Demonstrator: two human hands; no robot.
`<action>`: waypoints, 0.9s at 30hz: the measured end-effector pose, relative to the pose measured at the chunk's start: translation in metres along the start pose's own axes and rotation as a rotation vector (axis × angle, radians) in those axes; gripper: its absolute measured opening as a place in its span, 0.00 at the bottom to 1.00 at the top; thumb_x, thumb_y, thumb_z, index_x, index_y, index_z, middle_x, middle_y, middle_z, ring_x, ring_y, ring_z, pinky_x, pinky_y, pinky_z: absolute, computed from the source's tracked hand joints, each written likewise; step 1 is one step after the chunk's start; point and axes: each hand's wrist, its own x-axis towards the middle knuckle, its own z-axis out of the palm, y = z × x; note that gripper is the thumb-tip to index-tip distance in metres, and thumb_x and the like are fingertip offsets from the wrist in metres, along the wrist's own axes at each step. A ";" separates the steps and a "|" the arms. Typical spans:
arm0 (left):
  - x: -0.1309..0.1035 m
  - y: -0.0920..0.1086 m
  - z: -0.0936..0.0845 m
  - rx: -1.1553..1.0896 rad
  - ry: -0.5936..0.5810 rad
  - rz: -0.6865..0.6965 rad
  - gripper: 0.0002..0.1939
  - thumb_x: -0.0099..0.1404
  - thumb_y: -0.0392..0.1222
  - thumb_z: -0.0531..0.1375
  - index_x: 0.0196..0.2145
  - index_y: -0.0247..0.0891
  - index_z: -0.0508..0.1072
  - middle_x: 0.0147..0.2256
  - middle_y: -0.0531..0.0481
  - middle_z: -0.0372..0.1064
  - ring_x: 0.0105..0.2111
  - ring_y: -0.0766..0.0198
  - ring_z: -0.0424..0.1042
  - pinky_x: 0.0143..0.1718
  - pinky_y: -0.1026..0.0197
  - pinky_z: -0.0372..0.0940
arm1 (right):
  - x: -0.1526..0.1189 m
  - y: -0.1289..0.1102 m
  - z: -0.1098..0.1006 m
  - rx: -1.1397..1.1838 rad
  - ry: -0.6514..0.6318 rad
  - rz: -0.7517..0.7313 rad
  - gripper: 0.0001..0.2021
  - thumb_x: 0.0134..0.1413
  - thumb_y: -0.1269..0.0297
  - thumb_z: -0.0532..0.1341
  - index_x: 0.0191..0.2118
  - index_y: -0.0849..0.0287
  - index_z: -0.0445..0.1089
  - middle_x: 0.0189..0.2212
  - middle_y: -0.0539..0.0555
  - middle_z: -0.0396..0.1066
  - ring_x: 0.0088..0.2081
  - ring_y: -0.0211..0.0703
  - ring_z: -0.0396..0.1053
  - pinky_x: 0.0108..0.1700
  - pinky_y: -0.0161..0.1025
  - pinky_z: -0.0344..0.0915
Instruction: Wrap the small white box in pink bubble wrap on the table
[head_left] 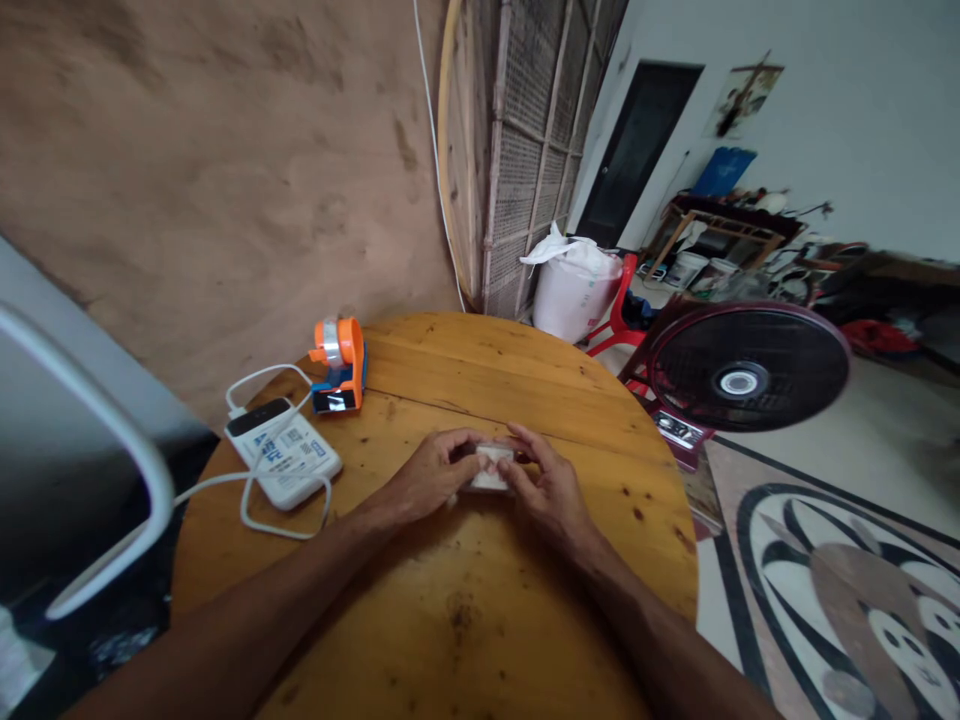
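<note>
Okay, hands: both over the round table (pixel 465 590), meeting about midway between its left and right edges.
Left hand (pixel 431 472): half curled, thumb on top of the small whitish box (pixel 493 471), fingers at its left side; seems to have hold of it.
Right hand (pixel 550 488): fingers bent, a bit looser, thumb on the box's near right part, index along its far right corner; seems to grip too. Undersides hidden, can't tell how the lower fingers sit.
Small whitish box: between the hands, low over the tabletop; touching wood or just clear, can't tell. Pale top, contents too small to read.
Step in hand: judged as two-handed handling, thumbs working on the box's top.
Next move calls for: probably one hand steadying, the other thumb pressing or prying with light force; slip risk if both loosen.
Tape dispenser, apparently (pixel 349 372): orange and blue, by the table's far left edge, apart from the hands.
White device (pixel 289 462): dark panel on one end, near the left edge, white cable (pixel 281 533) looped over and beside it.
Past the right edge: fan (pixel 750 368).
Past the far edge: white sack (pixel 574 290), red chair (pixel 621 300).
</note>
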 end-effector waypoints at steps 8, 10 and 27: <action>0.000 0.001 0.000 0.055 -0.006 0.012 0.15 0.60 0.38 0.57 0.45 0.34 0.74 0.39 0.46 0.74 0.37 0.62 0.71 0.38 0.63 0.64 | 0.005 -0.004 0.000 0.030 0.065 -0.005 0.10 0.55 0.63 0.59 0.43 0.57 0.72 0.37 0.55 0.77 0.39 0.44 0.75 0.39 0.39 0.73; 0.000 0.001 0.000 0.072 0.006 0.007 0.14 0.60 0.38 0.57 0.44 0.34 0.74 0.37 0.48 0.74 0.35 0.63 0.70 0.36 0.64 0.63 | 0.005 -0.005 -0.001 0.011 0.062 -0.006 0.08 0.55 0.64 0.59 0.39 0.58 0.73 0.35 0.55 0.77 0.37 0.43 0.75 0.39 0.38 0.72; 0.002 -0.001 0.000 0.040 0.041 -0.004 0.14 0.60 0.40 0.57 0.42 0.33 0.74 0.37 0.48 0.74 0.35 0.64 0.70 0.38 0.64 0.63 | 0.007 -0.003 -0.004 -0.023 0.025 -0.171 0.05 0.56 0.66 0.61 0.34 0.54 0.75 0.37 0.52 0.77 0.39 0.42 0.74 0.44 0.40 0.70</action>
